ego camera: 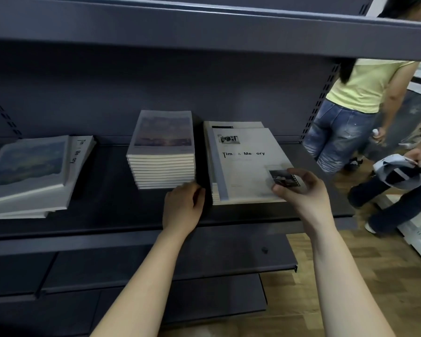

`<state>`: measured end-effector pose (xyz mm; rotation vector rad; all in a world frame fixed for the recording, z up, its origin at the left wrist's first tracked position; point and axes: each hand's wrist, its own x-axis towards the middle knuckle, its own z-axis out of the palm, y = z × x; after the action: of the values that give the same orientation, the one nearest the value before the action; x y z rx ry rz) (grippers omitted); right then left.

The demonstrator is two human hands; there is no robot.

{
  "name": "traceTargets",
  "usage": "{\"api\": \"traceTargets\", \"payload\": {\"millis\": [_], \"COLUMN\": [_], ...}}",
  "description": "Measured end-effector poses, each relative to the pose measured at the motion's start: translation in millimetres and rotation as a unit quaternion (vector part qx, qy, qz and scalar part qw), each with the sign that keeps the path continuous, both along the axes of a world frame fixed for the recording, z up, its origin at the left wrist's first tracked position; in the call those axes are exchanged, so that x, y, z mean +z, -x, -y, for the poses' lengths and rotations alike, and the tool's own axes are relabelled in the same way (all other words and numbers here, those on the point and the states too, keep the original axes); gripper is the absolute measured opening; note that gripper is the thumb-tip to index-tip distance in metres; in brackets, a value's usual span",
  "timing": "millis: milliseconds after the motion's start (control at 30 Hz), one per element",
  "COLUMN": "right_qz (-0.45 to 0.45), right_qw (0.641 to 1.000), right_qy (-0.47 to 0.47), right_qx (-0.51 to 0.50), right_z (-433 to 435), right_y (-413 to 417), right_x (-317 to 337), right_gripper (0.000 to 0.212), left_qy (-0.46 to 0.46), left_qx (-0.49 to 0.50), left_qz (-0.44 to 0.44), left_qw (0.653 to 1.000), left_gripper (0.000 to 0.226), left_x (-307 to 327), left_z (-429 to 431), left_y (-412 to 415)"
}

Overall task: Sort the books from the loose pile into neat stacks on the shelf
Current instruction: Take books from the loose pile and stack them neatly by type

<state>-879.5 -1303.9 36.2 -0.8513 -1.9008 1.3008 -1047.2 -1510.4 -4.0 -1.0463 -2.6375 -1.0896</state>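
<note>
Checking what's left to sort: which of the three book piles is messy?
The left pile: its books lie skewed, unlike the neater middle stack and right stack.

On the wooden floor [374, 276] stands a person in yellow [365, 86], beside another person [387, 203] holding a cap [399, 172].
</note>
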Motion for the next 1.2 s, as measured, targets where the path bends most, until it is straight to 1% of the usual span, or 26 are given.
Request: {"api": "traceTargets", "payload": {"millis": [167,233,300,400,567,800,933,1200], "right_qz": [0.027,0.03,0.036,0.057,0.083,0.082,0.084,0.079], "right_qw": [0.995,0.994,0.994,0.991,0.985,0.979,0.98,0.982], "right_qy": [-0.054,-0.058,-0.071,-0.108,-0.147,-0.183,-0.179,-0.17], "right_qx": [0.077,0.09,0.073,0.049,0.044,0.021,0.008,0.012], "right_z": [4.3,4.1,2.1,-5.0,-10.3,-9.5,-10.0,-3.3], "right_y": [-6.2,-3.5,1.6,9.5,20.1,29.3,33.3,31.0], "right_x": [7.7,7.9,6.3,0.7,2.4,0.0,-2.5,2.6], "right_gripper": [0.066,0.063,0.056,0.051,0.051,0.053,0.054,0.051], "left_qy": [0.008,0.008,0.01,0.013,0.025,0.038,0.044,0.05], "left_qx": [0.006,0.006,0.008,0.009,0.011,0.019,0.022,0.022], "left_qz": [-0.018,-0.02,-0.021,-0.025,-0.026,-0.036,-0.044,-0.044], "left_qw": [1.0,1.0,1.0,1.0,0.999,0.998,0.998,0.998], "left_gripper": [0.028,0.027,0.026,0.026,0.028,0.028,0.027,0.028], "left_x": [-2.4,-1.8,-0.9,-1.2,-4.0,-4.5,-4.6,-4.8], "left_z": [-0.7,-0.7,-1.0,-1.3,-1.3,-2.5,-3.4,-4.0], "left_y": [-0.3,-1.2,-1.7,-2.5,-0.6,0.3,-0.1,0.3]}}
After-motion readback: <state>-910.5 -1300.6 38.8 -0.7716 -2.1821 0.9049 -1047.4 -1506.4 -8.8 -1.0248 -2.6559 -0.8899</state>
